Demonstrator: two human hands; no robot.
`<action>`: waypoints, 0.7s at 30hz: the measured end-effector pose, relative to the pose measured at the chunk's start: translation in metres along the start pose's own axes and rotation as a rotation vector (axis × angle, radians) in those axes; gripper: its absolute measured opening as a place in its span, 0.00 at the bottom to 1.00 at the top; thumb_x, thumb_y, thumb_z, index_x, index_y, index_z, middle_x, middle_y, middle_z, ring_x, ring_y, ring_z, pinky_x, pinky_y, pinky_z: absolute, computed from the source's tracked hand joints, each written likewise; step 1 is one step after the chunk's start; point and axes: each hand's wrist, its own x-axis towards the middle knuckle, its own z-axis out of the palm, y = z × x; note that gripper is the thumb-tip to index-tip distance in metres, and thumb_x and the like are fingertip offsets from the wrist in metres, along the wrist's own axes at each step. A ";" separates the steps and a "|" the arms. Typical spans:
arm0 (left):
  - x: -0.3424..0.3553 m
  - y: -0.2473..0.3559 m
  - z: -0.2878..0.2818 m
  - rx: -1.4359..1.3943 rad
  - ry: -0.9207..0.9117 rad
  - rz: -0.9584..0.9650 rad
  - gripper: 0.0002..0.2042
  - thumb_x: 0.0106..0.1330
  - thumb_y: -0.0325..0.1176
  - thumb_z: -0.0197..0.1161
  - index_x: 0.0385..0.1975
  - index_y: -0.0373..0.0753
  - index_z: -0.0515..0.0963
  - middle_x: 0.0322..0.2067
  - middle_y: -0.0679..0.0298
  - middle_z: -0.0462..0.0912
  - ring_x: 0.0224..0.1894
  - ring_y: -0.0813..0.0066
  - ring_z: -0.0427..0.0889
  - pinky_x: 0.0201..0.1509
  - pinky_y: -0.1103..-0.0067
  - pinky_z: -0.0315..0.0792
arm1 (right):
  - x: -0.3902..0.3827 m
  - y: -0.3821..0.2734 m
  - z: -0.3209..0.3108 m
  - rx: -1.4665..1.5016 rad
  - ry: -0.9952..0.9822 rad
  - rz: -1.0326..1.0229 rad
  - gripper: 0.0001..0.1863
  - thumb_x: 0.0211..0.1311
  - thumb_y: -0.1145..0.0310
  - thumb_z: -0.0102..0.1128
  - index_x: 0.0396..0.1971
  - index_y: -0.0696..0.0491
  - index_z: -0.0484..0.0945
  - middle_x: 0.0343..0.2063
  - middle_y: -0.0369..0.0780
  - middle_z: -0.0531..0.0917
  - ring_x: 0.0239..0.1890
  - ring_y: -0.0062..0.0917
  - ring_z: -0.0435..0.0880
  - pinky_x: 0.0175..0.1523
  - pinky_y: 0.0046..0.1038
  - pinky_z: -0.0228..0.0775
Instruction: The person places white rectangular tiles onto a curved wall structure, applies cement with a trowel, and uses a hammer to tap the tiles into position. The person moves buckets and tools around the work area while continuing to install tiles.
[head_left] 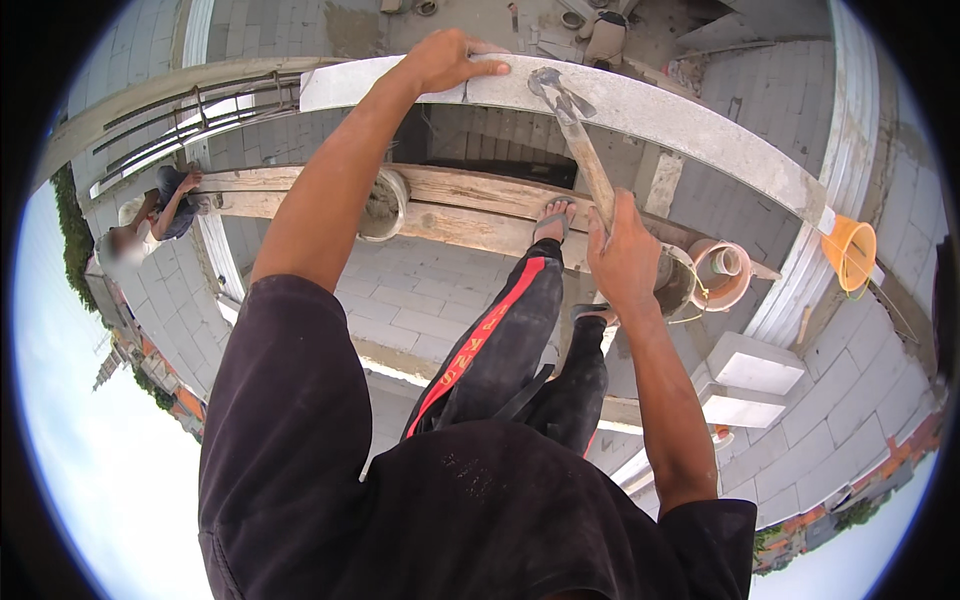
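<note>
My left hand (445, 62) grips the upper edge of a long pale concrete beam (700, 128), its thumb lying on the face near a dark crack. My right hand (620, 240) is closed round the wooden handle of a metal-headed hammer-like tool (582, 140), whose head is over the beam's face to the right of my left hand; whether it touches is unclear. My sandalled feet (555, 215) stand on wooden planks (470, 185) below the beam. A bucket of grey mortar (382, 205) sits on the planks to the left, and another (675, 280) is beside my right hand.
A seated person (150, 215) is on the planks at left; another worker (605, 40) is below. A pink bucket (715, 280) holds a container; an orange bucket (850, 255) hangs at the beam's right end. Rebar (200, 110) runs left. Pale blocks (755, 365) are stacked lower right. Drops surround the planks.
</note>
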 end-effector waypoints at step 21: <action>0.003 -0.001 -0.001 -0.054 -0.056 -0.090 0.27 0.66 0.60 0.68 0.57 0.49 0.86 0.43 0.53 0.91 0.45 0.57 0.89 0.55 0.68 0.79 | 0.006 -0.004 -0.011 0.021 -0.123 0.018 0.21 0.66 0.66 0.63 0.53 0.54 0.66 0.37 0.49 0.82 0.34 0.52 0.86 0.35 0.48 0.76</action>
